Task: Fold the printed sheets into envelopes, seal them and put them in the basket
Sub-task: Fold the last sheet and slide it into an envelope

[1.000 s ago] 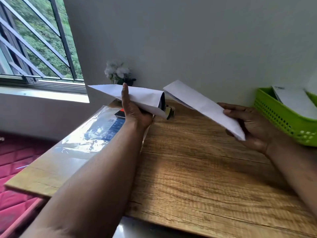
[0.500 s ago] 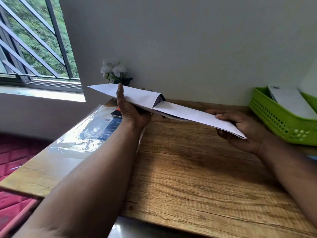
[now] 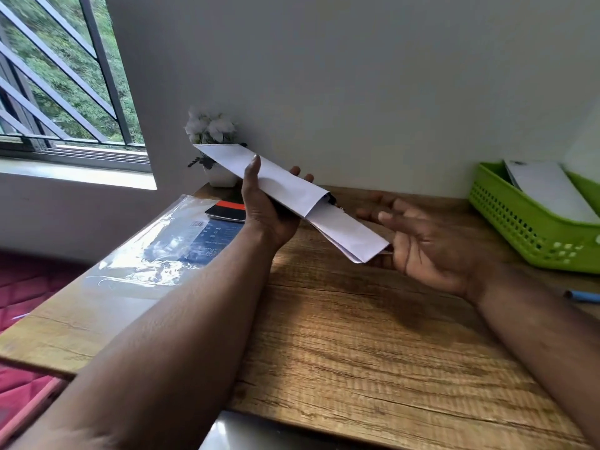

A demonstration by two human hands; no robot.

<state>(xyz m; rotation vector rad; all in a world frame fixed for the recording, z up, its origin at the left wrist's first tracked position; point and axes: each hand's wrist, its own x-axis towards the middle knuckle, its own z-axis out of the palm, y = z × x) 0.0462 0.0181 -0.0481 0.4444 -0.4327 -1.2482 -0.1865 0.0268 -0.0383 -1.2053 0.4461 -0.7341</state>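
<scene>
Head view: the folded sheet (image 3: 349, 233) now sits partly inside the white envelope (image 3: 276, 180), both held in the air above the wooden desk (image 3: 341, 336), between the two hands.
Change: a second ago the sheet and the envelope were apart, one in each hand; half a second ago the sheet's leading end met the envelope's mouth; now a good part of it is inside, and the right hand has let go of its pinch.
Meaning for the task: judged from this, the filling step is about half done; the sheet's near end still sticks out, so it needs pushing fully home before the flap can be sealed and the envelope put in the basket.
Left grip: the left hand (image 3: 269, 206) is clamped on the envelope, thumb lying over its top face and fingertips showing past the far edge.
Right grip: the right hand (image 3: 425, 241) is spread apart, palm up and fingers straight; the sheet's protruding end lies at or just over the palm edge, and contact cannot be told for certain.
Basket: the green basket (image 3: 519, 228) stands at the desk's right end, well apart from the hands, with a white envelope-like piece already leaning in it.
Around: a clear plastic packet (image 3: 162, 248) lies on the desk's left part, a small potted white flower (image 3: 211, 131) behind the envelope by the wall.
</scene>
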